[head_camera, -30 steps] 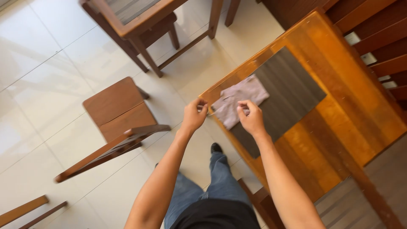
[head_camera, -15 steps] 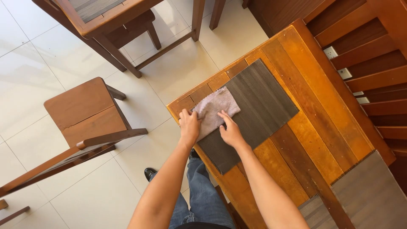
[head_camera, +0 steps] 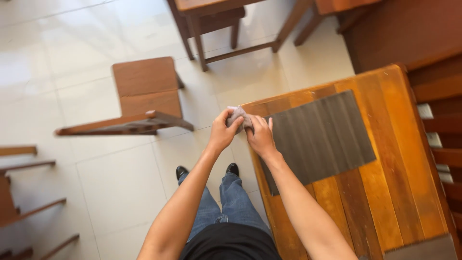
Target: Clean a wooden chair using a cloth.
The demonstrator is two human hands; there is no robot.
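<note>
Both hands (head_camera: pixel 243 132) bunch a grey cloth (head_camera: pixel 237 114) (table (head_camera: pixel 385 192) corner, by dark placemat (head_camera: pixel 322 137)).

The one camera sits on the person's head and looks straight down, from standing height, onto the counter (head_camera: pixel 375 202) corner and the floor (head_camera: pixel 96 183).

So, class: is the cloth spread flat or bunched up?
Bunched up: the cloth is a small wad gripped between both hands at the table's corner.

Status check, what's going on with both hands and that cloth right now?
Left hand and right hand both gripping bunched grey cloth at table corner. Dark placemat beside it. Nothing blocking.
</note>
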